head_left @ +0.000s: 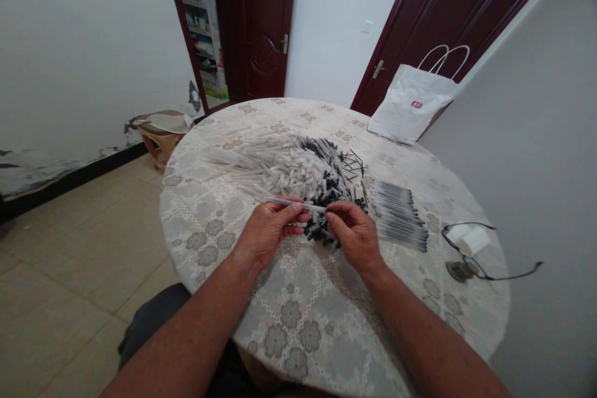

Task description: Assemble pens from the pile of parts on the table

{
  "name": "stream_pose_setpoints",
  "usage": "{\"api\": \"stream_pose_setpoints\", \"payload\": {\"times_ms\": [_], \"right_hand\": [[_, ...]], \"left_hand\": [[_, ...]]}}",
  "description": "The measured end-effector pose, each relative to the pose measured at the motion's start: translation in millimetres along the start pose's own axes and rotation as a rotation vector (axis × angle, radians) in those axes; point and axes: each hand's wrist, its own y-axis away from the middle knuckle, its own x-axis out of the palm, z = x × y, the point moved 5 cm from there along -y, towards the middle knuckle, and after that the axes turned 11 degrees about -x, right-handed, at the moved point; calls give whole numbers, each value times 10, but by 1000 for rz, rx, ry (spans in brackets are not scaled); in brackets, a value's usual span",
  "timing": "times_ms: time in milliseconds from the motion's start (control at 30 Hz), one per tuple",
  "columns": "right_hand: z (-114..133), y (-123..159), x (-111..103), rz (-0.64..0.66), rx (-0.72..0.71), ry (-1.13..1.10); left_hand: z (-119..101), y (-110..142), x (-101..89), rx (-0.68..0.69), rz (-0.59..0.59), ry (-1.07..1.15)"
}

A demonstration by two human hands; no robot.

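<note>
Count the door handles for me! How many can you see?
2. The left handle is on the far door; the right handle is on the door behind the white bag. Others could be hidden.

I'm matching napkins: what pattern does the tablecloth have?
The tablecloth has grey and beige flowers on a pale ground, clearest in the head view.

Our left hand (269,231) and our right hand (358,236) are bare, and so are our forearms (196,323); below them, we wear a dark grey, plain-looking garment (156,320) over the leg.
</note>
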Motion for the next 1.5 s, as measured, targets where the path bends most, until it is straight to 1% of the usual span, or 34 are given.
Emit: {"api": "stream_pose_setpoints", "payload": {"times_ms": [133, 333, 433, 533, 600, 700, 800, 900, 1000, 1100, 1167, 1367, 1500], "right_hand": [[-36, 15, -19, 27, 1, 70], [-28, 29, -25, 93, -53, 199], [-24, 49, -19, 121, -41, 200], [-8, 77, -29, 117, -40, 148], [16, 93, -34, 121, -72, 142], [52, 105, -31, 142, -126, 206], [71, 99, -18, 162, -139, 282], [87, 88, 8, 210, -160, 336], [64, 92, 5, 224, -143, 318], [21, 105, -38, 164, -112, 222], [12, 110, -52, 155, -117, 195], [105, 82, -3, 212, -170, 319], [120, 77, 48, 247, -156, 314]], "left_hand": [[13, -8, -15, -4, -3, -3], [46, -8, 5, -12, 28, -8], [44, 5, 30, -17, 35, -10], [32, 15, 40, -11, 40, -3], [29, 17, 38, -8, 42, 4], [40, 18, 35, -15, 40, 6], [51, 23, 45, -22, 43, 10], [56, 34, 65, -32, 50, 5], [48, 44, 72, -35, 49, -1], [39, 43, 57, -28, 44, -4], [39, 34, 41, -23, 40, -5], [57, 22, 44, -23, 49, -24], [54, 33, 63, -41, 47, -28]]}}
